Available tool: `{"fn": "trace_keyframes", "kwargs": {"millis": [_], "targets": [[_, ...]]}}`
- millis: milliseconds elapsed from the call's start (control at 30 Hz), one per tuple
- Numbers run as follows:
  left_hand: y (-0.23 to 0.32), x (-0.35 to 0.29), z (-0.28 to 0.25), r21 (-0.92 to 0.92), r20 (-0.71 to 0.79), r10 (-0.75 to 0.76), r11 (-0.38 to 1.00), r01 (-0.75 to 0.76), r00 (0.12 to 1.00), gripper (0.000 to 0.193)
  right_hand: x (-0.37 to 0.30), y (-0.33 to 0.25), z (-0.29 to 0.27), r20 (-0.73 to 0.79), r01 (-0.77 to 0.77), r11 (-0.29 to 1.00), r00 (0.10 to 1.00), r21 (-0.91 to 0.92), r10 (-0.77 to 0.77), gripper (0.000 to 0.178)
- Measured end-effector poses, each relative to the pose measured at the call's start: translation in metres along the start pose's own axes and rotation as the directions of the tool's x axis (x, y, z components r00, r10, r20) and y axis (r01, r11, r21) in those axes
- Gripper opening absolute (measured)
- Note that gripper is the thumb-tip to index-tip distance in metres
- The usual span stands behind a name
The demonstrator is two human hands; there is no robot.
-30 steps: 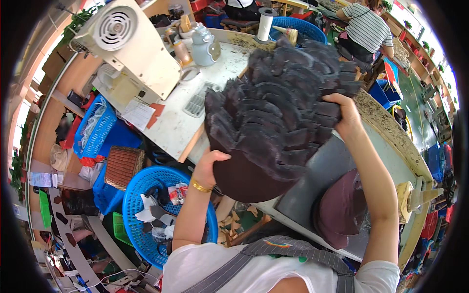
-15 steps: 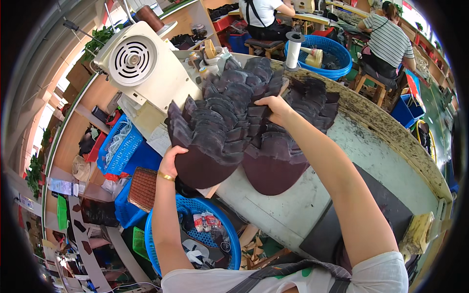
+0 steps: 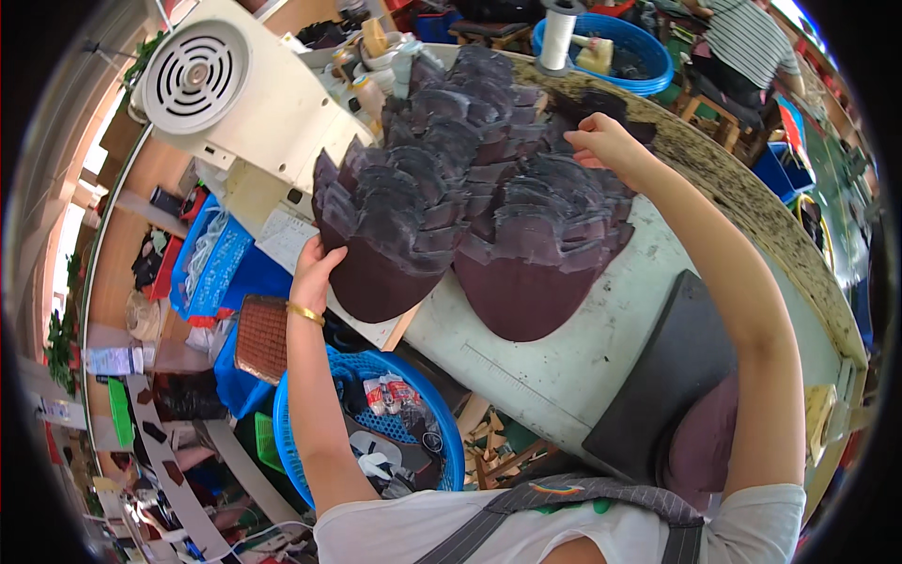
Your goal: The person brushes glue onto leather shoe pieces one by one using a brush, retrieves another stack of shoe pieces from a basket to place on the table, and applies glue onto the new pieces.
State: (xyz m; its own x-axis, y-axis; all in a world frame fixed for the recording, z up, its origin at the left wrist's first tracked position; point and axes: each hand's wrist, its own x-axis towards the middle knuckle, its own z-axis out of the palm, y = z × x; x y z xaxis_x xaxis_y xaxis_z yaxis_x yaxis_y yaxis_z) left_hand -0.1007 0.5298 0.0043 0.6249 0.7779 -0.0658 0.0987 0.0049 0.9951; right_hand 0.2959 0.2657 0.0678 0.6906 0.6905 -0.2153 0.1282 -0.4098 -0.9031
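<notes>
Dark maroon shoe-upper pieces, apparently leather, lie fanned in two overlapping rows. The left row of uppers [image 3: 390, 282] reaches back beside the machine; the right row of uppers [image 3: 531, 291] rests on the pale table, against it. My left hand [image 3: 316, 268] grips the near left edge of the left row, its thumb on top and its other fingers partly hidden. Over the far end of the right row, my right hand [image 3: 606, 146] has loosely bent fingers, slightly apart, with nothing visible in them. Some darker pieces [image 3: 601, 103] lie beyond that hand.
A cream sewing machine [image 3: 272, 94] stands at left. Behind the rows are small bottles [image 3: 366, 94] and a white thread spool [image 3: 557, 42]. A blue basket [image 3: 451, 451] sits below the table's near edge. A black mat [image 3: 658, 367] lies at right; a co-worker [image 3: 747, 42] sits beyond.
My right hand has come off the left row's right edge and moved right, over the far end of the right row. My left hand keeps its hold. The whole view has shifted.
</notes>
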Motion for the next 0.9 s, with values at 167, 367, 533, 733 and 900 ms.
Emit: {"fn": "trace_keyframes", "kwargs": {"millis": [167,367,533,733,900], "targets": [[-0.004,-0.059,0.054,0.522,-0.419,0.543,0.8,-0.296,0.728,0.055,-0.077,0.018,-0.036,0.055,-0.1,0.984,0.992,-0.147,0.109,0.044],[-0.048,-0.149,0.207,-0.032,-0.265,0.11,0.992,-0.123,0.958,0.063,-0.12,0.086,-0.022,0.113,-0.423,0.902,0.904,0.085,0.413,0.067],[-0.084,-0.124,0.236,-0.002,-0.223,0.039,0.999,-0.04,0.974,0.08,-0.194,0.075,-0.061,0.013,0.094,0.792,0.994,-0.603,-0.108,0.061],[-0.024,-0.214,0.297,0.383,0.064,0.601,0.722,-0.576,0.797,0.067,-0.433,0.062,-0.158,-0.531,0.067,0.816,0.729,-0.574,-0.433,0.024],[0.021,-0.291,0.37,-0.136,0.657,0.669,0.559,-0.818,0.349,0.039,-0.6,0.154,-0.169,-0.792,-0.448,0.683,0.512,-0.577,-0.333,0.014]]}}
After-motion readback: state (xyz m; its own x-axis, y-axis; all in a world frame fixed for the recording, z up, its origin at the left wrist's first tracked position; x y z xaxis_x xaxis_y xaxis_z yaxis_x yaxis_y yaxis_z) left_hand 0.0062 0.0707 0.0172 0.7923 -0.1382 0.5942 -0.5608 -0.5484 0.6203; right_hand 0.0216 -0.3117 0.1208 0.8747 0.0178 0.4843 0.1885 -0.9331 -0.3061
